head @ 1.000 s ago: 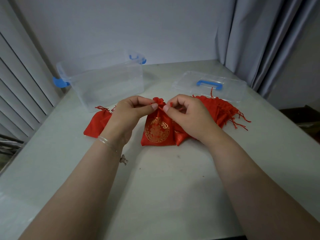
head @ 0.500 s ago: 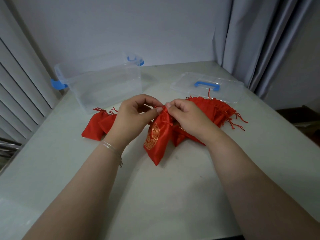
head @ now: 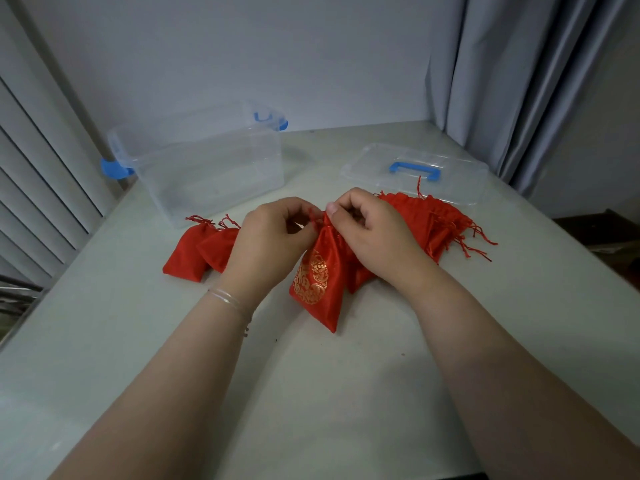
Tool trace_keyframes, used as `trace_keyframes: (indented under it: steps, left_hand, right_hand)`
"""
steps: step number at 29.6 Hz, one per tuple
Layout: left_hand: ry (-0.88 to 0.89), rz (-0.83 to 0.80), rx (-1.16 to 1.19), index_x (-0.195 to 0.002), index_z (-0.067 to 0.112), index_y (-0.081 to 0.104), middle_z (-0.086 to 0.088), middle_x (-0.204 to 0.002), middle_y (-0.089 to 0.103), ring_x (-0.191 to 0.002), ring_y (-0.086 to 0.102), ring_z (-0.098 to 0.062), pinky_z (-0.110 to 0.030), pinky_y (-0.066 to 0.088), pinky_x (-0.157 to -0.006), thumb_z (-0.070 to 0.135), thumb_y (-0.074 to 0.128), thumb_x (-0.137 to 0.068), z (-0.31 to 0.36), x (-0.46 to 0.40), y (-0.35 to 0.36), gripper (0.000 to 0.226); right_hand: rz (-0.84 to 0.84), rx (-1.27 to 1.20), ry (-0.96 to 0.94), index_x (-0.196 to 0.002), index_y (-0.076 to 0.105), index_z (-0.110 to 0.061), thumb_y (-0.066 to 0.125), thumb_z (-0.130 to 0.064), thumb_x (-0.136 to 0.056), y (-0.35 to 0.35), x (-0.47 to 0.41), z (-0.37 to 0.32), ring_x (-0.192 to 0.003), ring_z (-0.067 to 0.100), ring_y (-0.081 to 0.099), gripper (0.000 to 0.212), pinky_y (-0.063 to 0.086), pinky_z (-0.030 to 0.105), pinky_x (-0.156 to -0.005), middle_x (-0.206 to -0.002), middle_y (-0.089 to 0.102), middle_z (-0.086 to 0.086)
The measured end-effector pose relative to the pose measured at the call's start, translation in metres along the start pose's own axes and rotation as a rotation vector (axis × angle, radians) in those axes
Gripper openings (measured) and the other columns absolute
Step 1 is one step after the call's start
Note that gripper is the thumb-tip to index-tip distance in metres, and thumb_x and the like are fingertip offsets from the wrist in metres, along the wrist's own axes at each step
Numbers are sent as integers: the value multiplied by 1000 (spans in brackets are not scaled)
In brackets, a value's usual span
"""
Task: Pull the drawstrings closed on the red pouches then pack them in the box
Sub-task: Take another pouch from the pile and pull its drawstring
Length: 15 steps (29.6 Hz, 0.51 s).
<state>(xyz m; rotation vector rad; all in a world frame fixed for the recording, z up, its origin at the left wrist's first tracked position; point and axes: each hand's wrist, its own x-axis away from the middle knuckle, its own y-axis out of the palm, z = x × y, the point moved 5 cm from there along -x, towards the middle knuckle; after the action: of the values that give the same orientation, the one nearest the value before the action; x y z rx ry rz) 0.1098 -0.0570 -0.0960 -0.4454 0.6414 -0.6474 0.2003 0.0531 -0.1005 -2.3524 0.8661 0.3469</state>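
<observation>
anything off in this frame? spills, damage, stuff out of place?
Nothing stands out. Both hands, left and right, pinch the top of one red pouch. The clear box stands upright and open, its lid flat beside it. No spills or damage visible.

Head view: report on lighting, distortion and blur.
Head view: soft, dim, even light, faint shadows on the table; wide-angle bending curves the blinds and table edges; hands and held pouch fairly sharp; clear box shows mild glare.
</observation>
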Motion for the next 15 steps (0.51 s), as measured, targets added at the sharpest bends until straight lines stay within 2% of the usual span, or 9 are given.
trace_keyframes:
  steps: [1, 3, 5, 7, 9, 11, 15]
  left_hand:
    - [63, 29, -51, -85, 27, 69, 15, -75, 66, -69, 61, -4, -22, 51, -67, 12, 65, -83, 5, 1, 0, 16]
    - [200, 71, -107, -87, 24, 70, 14, -77, 65, -69, 59, -6, -23, 49, -65, 16, 64, -83, 13, 4, -1, 11]
    - [335, 109, -168, -91, 20, 71, 11, -79, 64, -64, 56, -7, -29, 49, -61, 18, 63, -83, 19, 7, 0, 12]
    - [426, 142, -218, -92, 17, 72, 7, -79, 63, -61, 53, -9, -29, 48, -57, 17, 61, -84, 20, 8, -1, 13]
    - [479, 158, -269, -92, 15, 72, 3, -79, 63, -62, 53, -13, -30, 48, -56, 16, 56, -82, 21, 9, -1, 18]
    - [529, 173, -353, -91, 13, 71, 0, -78, 64, -66, 57, -20, -33, 49, -55, 11, 54, -78, 22, 11, 1, 22]
    - [602, 245, -489, -89, 13, 72, -2, -79, 66, -70, 58, -25, -35, 47, -51, 4, 58, -77, 24, 12, 0, 20]
  right_hand:
    - [12, -59, 55, -70, 52, -11, 54, -29, -94, -1, -1, 3, -49, 2, 41, 30, 33, 18, -54, -54, 44, -10]
    - [7, -211, 183, -67, 51, -3, 55, -33, -94, -3, -2, 9, -55, 8, 42, 40, 36, 25, -59, -57, 42, 2]
    - [-73, -449, 322, -73, 59, -8, 59, -29, -92, 0, -1, 17, -63, 14, 51, 28, 44, 31, -63, -65, 52, 4]
    - [-208, -675, 440, -91, 66, -13, 58, -19, -92, 5, 2, 19, -70, 12, 60, 10, 51, 29, -68, -75, 62, 1]
    - [-302, -729, 492, -102, 67, -10, 56, -12, -92, 4, 5, 20, -70, 9, 63, 15, 54, 27, -71, -76, 66, -1]
    - [-328, -741, 532, -105, 67, -7, 54, -5, -91, 2, 5, 22, -67, 7, 64, 18, 56, 25, -68, -74, 67, -2]
    - [-295, -757, 572, -96, 67, -5, 58, -5, -88, 2, 6, 25, -70, 12, 63, 12, 58, 26, -62, -78, 64, 4]
